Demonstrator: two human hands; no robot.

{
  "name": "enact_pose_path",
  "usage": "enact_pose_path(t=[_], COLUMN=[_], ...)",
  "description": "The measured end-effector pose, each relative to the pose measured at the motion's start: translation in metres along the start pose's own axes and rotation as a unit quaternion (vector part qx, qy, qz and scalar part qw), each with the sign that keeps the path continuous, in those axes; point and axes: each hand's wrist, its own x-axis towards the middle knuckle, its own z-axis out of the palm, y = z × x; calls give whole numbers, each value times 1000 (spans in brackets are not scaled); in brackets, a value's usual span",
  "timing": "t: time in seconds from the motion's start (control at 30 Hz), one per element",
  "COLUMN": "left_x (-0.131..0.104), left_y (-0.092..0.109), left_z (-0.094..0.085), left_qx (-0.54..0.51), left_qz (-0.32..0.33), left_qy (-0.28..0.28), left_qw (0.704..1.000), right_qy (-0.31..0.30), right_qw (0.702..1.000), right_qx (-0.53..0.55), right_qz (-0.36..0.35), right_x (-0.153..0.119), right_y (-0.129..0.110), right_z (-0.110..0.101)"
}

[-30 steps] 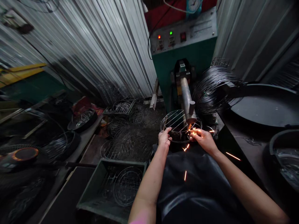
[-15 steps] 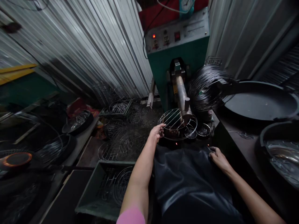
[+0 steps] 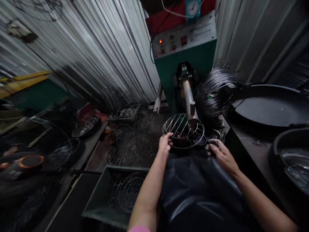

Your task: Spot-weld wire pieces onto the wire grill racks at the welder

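Right hand [image 3: 222,155] raised, nearer wire rack [image 3: 180,125].

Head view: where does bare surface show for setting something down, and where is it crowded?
Bare surface shows on the dark board left of the green crate, and on the right-hand bench between the loose wires and the black tub. It's crowded around the wire rack in the left hand: a metal arm overlaps it, wire pieces lie leftward.

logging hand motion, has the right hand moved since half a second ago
Yes. Judged against the green machine, the right hand has moved up and leftward in the view, closer to the machine's metal cylinder.
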Motion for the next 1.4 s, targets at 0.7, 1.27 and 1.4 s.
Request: enact_pose_path(t=[0.7, 1.27, 1.4], left_x=[-2, 1, 1], left_y=[-8, -5, -6], left_z=[8, 4, 5], left_qx=[-37, -27, -20], left_qz=[58, 72, 59], left_qy=[-10, -21, -16], left_qw=[998, 997, 998], right_qy=[-12, -114, -111], right_qw=[984, 986, 989], right_qx=[-162, -122, -99], right_qz=[-71, -27, -18], right_x=[41, 45, 46], right_y=[10, 4, 7], right_z=[28, 31, 30])
